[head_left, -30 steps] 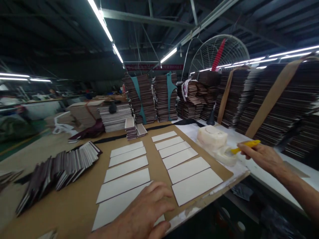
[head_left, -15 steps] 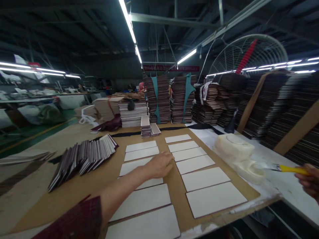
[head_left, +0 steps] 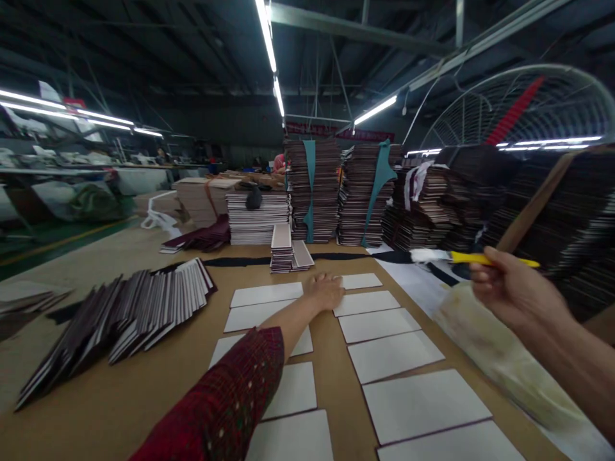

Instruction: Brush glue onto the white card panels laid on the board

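Long fluorescent tubes run across the dark factory ceiling, and under them a wide brown table [head_left: 120,397] fills the lower half of the frame. On it white cards [head_left: 391,355] lie flat in two columns. Your left hand [head_left: 325,291] rests at the center of the frame, palm down with the fingers spread flat, between the tops of the two columns; its fingertips touch the farthest card of the right column [head_left: 360,281]. Your right hand [head_left: 504,288] is raised at the right of the frame. Its fingers are closed around the yellow handle of a brush [head_left: 473,258], which sticks out to the left of the knuckles, level, with the white bristle end [head_left: 423,255] well clear of the fingers and above the table. Fanned dark boards [head_left: 125,314] lie at the left. Tall strapped stacks [head_left: 312,189] stand behind, and a big fan [head_left: 519,109] is at the upper right.
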Action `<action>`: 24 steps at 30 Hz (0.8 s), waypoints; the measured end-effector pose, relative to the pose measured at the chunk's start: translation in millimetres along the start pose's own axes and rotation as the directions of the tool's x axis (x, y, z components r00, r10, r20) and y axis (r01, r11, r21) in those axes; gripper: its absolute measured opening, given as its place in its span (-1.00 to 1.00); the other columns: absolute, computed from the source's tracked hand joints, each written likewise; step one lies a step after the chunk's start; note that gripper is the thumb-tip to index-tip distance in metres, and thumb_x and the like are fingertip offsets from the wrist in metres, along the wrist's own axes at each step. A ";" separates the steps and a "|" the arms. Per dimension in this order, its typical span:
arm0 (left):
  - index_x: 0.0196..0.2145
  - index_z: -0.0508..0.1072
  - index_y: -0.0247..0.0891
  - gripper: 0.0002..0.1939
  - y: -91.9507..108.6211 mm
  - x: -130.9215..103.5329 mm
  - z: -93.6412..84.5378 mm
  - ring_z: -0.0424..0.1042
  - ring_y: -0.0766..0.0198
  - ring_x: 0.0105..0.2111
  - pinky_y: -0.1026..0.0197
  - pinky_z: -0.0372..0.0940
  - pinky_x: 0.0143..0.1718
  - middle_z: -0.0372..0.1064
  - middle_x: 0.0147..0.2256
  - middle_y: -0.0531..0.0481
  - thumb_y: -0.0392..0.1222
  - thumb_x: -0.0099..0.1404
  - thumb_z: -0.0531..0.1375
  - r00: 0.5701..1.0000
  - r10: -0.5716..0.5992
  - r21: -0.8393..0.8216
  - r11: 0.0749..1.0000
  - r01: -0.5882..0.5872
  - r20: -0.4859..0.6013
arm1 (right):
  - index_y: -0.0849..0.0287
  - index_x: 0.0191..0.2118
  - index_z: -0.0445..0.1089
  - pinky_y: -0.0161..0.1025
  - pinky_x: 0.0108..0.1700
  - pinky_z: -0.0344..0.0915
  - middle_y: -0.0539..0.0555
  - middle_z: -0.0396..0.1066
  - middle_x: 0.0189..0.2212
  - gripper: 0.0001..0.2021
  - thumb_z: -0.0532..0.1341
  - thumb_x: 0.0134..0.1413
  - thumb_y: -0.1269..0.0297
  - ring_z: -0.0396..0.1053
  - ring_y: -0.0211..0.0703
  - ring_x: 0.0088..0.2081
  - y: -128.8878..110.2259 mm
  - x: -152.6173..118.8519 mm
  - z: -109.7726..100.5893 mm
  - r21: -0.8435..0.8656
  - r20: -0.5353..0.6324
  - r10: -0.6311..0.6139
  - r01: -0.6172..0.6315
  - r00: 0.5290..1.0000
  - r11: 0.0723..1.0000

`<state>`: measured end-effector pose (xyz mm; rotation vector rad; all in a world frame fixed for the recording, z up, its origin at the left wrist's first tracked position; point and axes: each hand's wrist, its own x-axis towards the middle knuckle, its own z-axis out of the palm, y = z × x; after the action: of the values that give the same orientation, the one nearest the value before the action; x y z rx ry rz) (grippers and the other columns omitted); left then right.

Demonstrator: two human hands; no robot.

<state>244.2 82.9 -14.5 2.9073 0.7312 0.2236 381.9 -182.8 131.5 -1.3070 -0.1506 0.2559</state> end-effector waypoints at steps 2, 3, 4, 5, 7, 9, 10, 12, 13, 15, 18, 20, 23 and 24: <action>0.17 0.36 -0.24 -0.57 -0.9 -3.7 2.4 0.30 -0.06 0.18 -0.28 0.23 0.19 0.27 0.20 -0.18 -0.04 0.43 0.21 1.000 0.031 0.002 1.000 -0.031 0.003 | 0.21 -0.45 0.28 -0.55 -0.70 0.08 -0.03 0.30 -0.58 -0.70 0.11 0.38 0.35 0.15 -0.45 -0.66 22.4 13.6 36.7 -0.005 0.056 0.049 -0.049 0.997 0.999; 0.17 0.36 -0.24 -0.57 -1.6 -6.5 1.8 0.30 -0.06 0.18 -0.28 0.23 0.19 0.27 0.20 -0.18 -0.03 0.43 0.21 0.999 0.044 0.001 0.999 -0.044 0.007 | 0.23 -0.42 0.30 -0.53 -0.68 0.11 -0.05 0.32 -0.55 -0.72 0.14 0.39 0.33 0.17 -0.45 -0.65 36.0 18.3 52.4 -0.010 0.069 0.075 -0.074 0.995 0.997; 0.17 0.35 -0.24 -0.57 -2.6 -9.8 0.3 0.29 -0.06 0.19 -0.27 0.22 0.20 0.26 0.21 -0.18 -0.03 0.43 0.20 0.999 0.048 -0.002 0.999 -0.048 0.013 | 0.24 -0.38 0.32 -0.52 -0.67 0.12 -0.07 0.34 -0.53 -0.74 0.16 0.38 0.30 0.20 -0.44 -0.64 50.4 21.1 66.3 -0.025 0.078 0.098 -0.097 0.992 0.995; 0.17 0.35 -0.24 -0.56 -3.7 -13.7 -2.1 0.29 -0.06 0.19 -0.27 0.22 0.20 0.25 0.22 -0.18 -0.02 0.43 0.20 0.999 0.042 -0.003 0.999 -0.042 0.019 | 0.25 -0.35 0.34 -0.50 -0.66 0.14 -0.08 0.35 -0.51 -0.76 0.18 0.38 0.27 0.21 -0.44 -0.62 64.9 22.2 78.4 -0.045 0.084 0.124 -0.121 0.989 0.992; 0.17 0.34 -0.25 -0.57 -6.3 -23.4 -8.7 0.28 -0.06 0.18 -0.24 0.22 0.18 0.24 0.21 -0.19 -0.02 0.44 0.18 1.000 -0.001 -0.003 1.000 0.001 0.028 | 0.26 -0.30 0.37 -0.47 -0.63 0.18 -0.09 0.36 -0.48 -0.77 0.22 0.36 0.22 0.24 -0.42 -0.60 92.0 21.1 97.1 -0.095 0.091 0.176 -0.167 0.980 0.981; 0.16 0.32 -0.30 -0.61 -9.0 -36.0 -16.0 0.29 -0.07 0.16 -0.20 0.25 0.14 0.25 0.19 -0.24 -0.10 0.46 0.12 0.998 -0.059 0.001 0.998 0.059 0.023 | 0.27 -0.25 0.39 -0.44 -0.58 0.23 -0.07 0.37 -0.45 -0.78 0.23 0.35 0.19 0.27 -0.40 -0.57 113.6 19.1 109.2 -0.146 0.095 0.218 -0.203 0.971 0.968; 0.14 0.33 -0.32 -0.64 -9.9 -43.0 -19.3 0.28 -0.07 0.15 -0.16 0.27 0.12 0.26 0.17 -0.26 -0.16 0.46 0.09 0.997 -0.073 0.003 0.997 0.073 0.019 | 0.27 -0.23 0.40 -0.43 -0.56 0.26 -0.06 0.38 -0.43 -0.78 0.23 0.35 0.18 0.29 -0.39 -0.55 121.8 18.8 113.3 -0.170 0.097 0.233 -0.215 0.968 0.962; 0.10 0.35 -0.31 -0.67 -10.5 -56.9 -23.6 0.27 -0.05 0.14 -0.08 0.29 0.09 0.26 0.15 -0.26 -0.27 0.41 0.06 0.999 -0.044 0.000 0.999 0.044 0.018 | 0.26 -0.19 0.41 -0.40 -0.52 0.31 -0.04 0.40 -0.39 -0.78 0.23 0.35 0.18 0.31 -0.37 -0.52 133.2 20.3 118.9 -0.210 0.105 0.252 -0.226 0.962 0.951; 0.07 0.37 -0.28 -0.68 -10.0 -63.2 -24.3 0.27 -0.02 0.13 -0.04 0.29 0.10 0.27 0.15 -0.22 -0.30 0.39 0.06 1.000 -0.006 -0.003 1.000 0.006 0.020 | 0.26 -0.17 0.41 -0.39 -0.50 0.32 -0.04 0.40 -0.38 -0.79 0.23 0.35 0.17 0.32 -0.36 -0.51 137.0 22.0 121.0 -0.226 0.109 0.258 -0.228 0.960 0.947; 0.02 0.40 -0.20 -0.71 -8.1 -73.2 -22.6 0.27 0.06 0.11 0.02 0.28 0.12 0.30 0.14 -0.11 -0.30 0.39 0.05 0.997 0.077 -0.011 0.997 -0.077 0.020 | 0.26 -0.15 0.41 -0.37 -0.48 0.34 -0.02 0.41 -0.36 -0.78 0.23 0.35 0.17 0.34 -0.35 -0.49 142.3 26.3 124.4 -0.252 0.119 0.265 -0.229 0.957 0.940; 0.01 0.40 -0.19 -0.72 -4.9 -81.5 -15.5 0.28 0.05 0.09 -0.04 0.27 0.11 0.33 0.12 -0.09 -0.24 0.45 -0.01 0.991 0.129 -0.010 0.991 -0.130 -0.020 | 0.26 -0.15 0.41 -0.37 -0.49 0.34 -0.03 0.41 -0.36 -0.77 0.23 0.35 0.16 0.33 -0.35 -0.50 149.0 33.0 128.3 -0.288 0.139 0.273 -0.225 0.952 0.931; 0.02 0.39 -0.21 -0.71 -3.8 -83.9 -11.0 0.27 0.01 0.09 -0.10 0.27 0.10 0.34 0.12 -0.11 -0.22 0.47 -0.04 0.989 0.135 -0.004 0.991 -0.135 -0.058 | 0.26 -0.16 0.41 -0.38 -0.50 0.33 -0.04 0.40 -0.38 -0.77 0.23 0.35 0.16 0.32 -0.36 -0.51 153.8 36.8 130.1 -0.312 0.155 0.277 -0.219 0.948 0.925; 0.02 0.40 -0.23 -0.70 -3.4 -85.7 -8.0 0.27 0.00 0.09 -0.12 0.26 0.10 0.36 0.10 -0.13 -0.19 0.48 -0.05 0.985 0.143 0.000 0.990 -0.143 -0.094 | 0.26 -0.16 0.41 -0.38 -0.50 0.33 -0.03 0.40 -0.37 -0.78 0.23 0.35 0.16 0.33 -0.36 -0.50 160.0 41.6 131.6 -0.341 0.170 0.279 -0.209 0.945 0.917; 0.02 0.40 -0.23 -0.70 -3.4 -86.1 -7.9 0.28 0.00 0.09 -0.12 0.26 0.10 0.36 0.09 -0.13 -0.18 0.49 -0.05 0.985 0.142 0.000 0.990 -0.142 -0.100 | 0.25 -0.14 0.41 -0.37 -0.48 0.35 -0.02 0.41 -0.35 -0.78 0.23 0.35 0.16 0.34 -0.35 -0.48 161.6 43.0 131.8 -0.348 0.174 0.279 -0.206 0.944 0.914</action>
<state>166.2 45.4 -16.8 2.9616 0.5352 0.3885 373.5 -9.7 7.7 -1.6280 -0.2246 0.6128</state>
